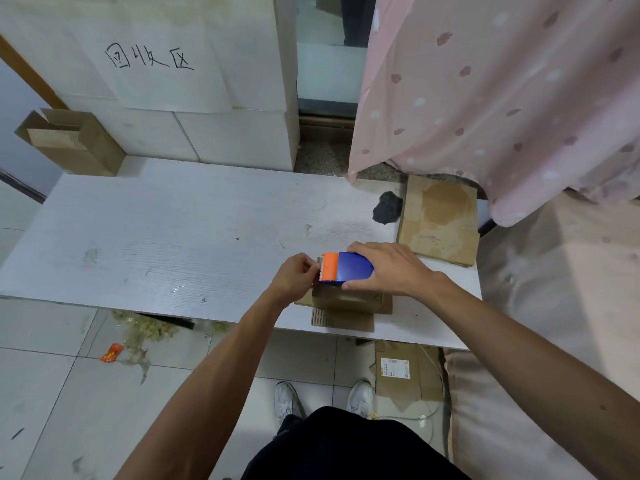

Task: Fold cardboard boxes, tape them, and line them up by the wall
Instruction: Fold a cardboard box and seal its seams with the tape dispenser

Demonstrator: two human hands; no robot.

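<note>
Right hand (388,271) grips tape dispenser (348,268) atop box (346,300); left hand (294,276) fingers (309,269) pinch box edge.

Two hands: a left hand (294,275) and a right hand (391,268). One tape dispenser (346,268) under the right hand.

Four cardboard pieces:
- one small box (346,299) beneath both hands
- one flattened sheet (440,220) just beyond the right hand
- one open box (69,140) far beyond the left hand
- one labelled sheet (405,372) on the floor, nearer than the right hand

Two shoes (285,398). One orange wrapper (111,352), well left of the left hand.
</note>
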